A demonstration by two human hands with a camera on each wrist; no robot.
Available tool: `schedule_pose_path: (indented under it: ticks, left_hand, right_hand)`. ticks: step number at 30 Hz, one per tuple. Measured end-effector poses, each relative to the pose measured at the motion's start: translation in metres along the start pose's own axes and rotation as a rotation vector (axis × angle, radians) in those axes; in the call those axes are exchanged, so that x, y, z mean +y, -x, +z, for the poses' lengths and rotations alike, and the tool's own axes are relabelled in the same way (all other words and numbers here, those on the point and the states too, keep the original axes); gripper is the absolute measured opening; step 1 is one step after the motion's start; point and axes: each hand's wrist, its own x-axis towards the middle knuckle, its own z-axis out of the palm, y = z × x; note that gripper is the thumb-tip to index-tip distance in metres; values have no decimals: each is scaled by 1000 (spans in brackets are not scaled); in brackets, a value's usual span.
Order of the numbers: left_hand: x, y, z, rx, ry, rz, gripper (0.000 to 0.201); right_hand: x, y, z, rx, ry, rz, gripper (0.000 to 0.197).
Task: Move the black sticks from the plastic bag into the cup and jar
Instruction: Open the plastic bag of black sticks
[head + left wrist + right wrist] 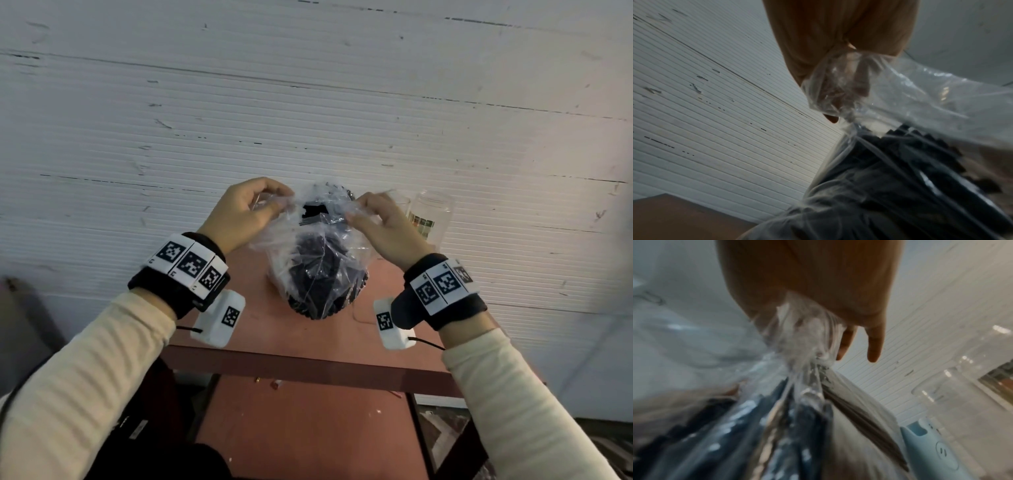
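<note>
Standing upright on the reddish worktop (pixel 308 339), the clear plastic bag (pixel 318 253) is the middle of the scene, and everything else sits around it. Both hands hold its top. The left hand (pixel 239 214) is on the bag's left side, its fingers (pixel 859 81) curled and bunching a fold of the film, as the left wrist view shows through the plastic. The right hand (pixel 387 228) is on the bag's right side, pinching the film between thumb and first fingers, while two other fingers (pixel 875 344) point loosely down, free of the plastic. Between the two hands the bag's mouth gapes, with dark contents showing in the gap.

Inside the bag, the black sticks (pixel 318 274) stand packed in a dense bundle, filling its lower part down to the worktop. Their ends look notched in the left wrist view.

Beyond the bag on its right side, behind the right hand, stands a clear cup (pixel 402 202), and just beside that a clear jar (pixel 431 214) with a colored label. Whether either holds anything I cannot tell. A pale blue object (pixel 937 451) lies close beside the bag in the right wrist view. A ribbed white wall (pixel 308 102) rises behind the bag.
</note>
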Motion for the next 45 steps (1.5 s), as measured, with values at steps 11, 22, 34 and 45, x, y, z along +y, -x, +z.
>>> schedule_pose_path:
  ticks: [11, 22, 34, 45]
  left_hand:
    - [-11, 3, 6, -105, 94, -41, 19]
    - [-37, -2, 26, -136, -105, -211, 31]
    - [-29, 12, 28, -245, -155, -229, 21]
    - [-19, 44, 30, -165, -395, -229, 26]
  right_hand:
    - [9, -6, 0, -60, -163, 145, 43]
    - [46, 2, 16, -79, -189, 323, 7]
    - [27, 51, -6, 224, 43, 247, 32]
    - [0, 88, -3, -286, 92, 513, 56]
